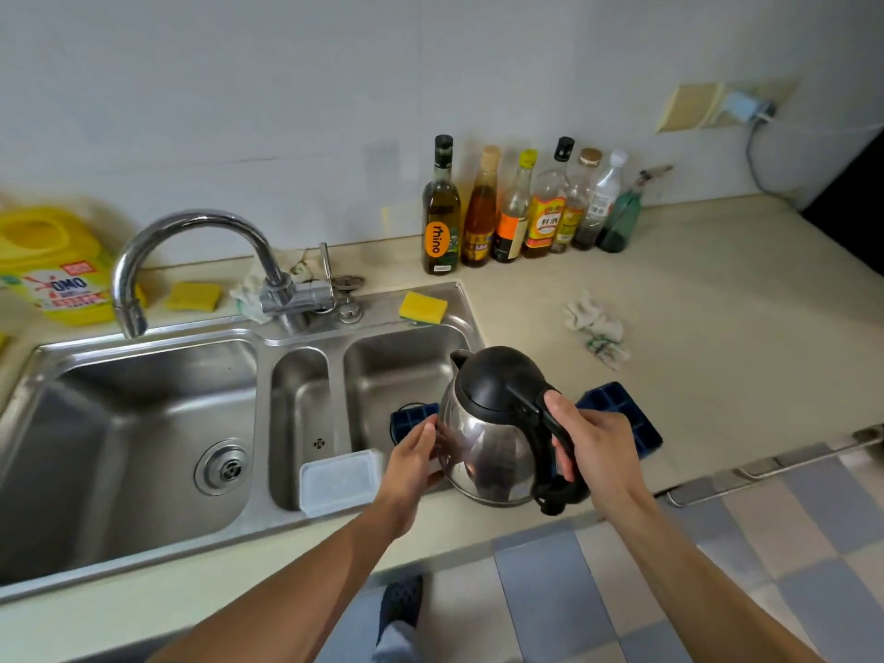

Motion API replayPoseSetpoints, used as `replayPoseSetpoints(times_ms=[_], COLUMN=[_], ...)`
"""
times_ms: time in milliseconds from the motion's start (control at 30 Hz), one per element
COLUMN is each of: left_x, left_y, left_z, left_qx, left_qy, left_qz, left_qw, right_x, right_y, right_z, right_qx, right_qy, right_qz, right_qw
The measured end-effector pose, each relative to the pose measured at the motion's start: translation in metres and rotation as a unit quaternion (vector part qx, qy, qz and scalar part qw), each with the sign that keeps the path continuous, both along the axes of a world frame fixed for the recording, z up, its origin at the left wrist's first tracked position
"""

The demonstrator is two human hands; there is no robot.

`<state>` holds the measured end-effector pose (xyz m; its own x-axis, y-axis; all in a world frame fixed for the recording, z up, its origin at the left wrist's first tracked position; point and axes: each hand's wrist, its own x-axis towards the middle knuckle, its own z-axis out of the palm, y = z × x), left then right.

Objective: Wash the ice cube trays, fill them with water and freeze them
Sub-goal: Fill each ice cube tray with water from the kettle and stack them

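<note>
soft, even light of middling brightness fills the scene; its source cannot be told. shadows are faint, with blurred edges. the steel sink (119, 423) shows a broad pale sheen, the tap (191, 227) a bright streak along its curve, and the kettle (488, 447) a dull mirror glare. the wide lens bows the worktop (717, 337) edge and stretches the floor (550, 590) tiles toward the corners. the yellow detergent box (52, 265) at the left edge is smeared.

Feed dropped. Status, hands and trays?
Right hand grips kettle handle, left hand on its side. First tray in basin, second tray on counter. Kettle partly hides both.
</note>
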<state>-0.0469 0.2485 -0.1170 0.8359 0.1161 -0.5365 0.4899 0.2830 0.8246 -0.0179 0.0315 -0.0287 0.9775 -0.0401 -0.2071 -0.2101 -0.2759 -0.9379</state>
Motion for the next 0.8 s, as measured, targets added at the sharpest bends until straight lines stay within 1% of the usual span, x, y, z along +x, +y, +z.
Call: replayPoseSetpoints(times_ms=[100,267,633,800], left_x=[-0.012,-0.021,-0.020,-0.017], left_y=[-0.001,0.001,0.018,0.021], left_z=[-0.001,-0.008,-0.022,-0.021], left_qx=[-0.014,-0.037,-0.090,-0.094], left_qy=[-0.003,0.001,0.037,0.039], left_qz=[-0.015,0.004,0.028,0.019], left_qw=[1.000,0.999,0.995,0.995], right_x=[0.000,0.002,0.013,0.020], right_y=[0.002,0.011,0.032,0.040], right_z=[0.007,0.014,0.013,0.019], right_qx=[-0.015,-0.045,-0.078,-0.081], right_qy=[0.002,-0.003,0.025,0.039], right_qz=[0.017,0.053,0.075,0.078], right_qw=[1.000,0.998,0.994,0.993])
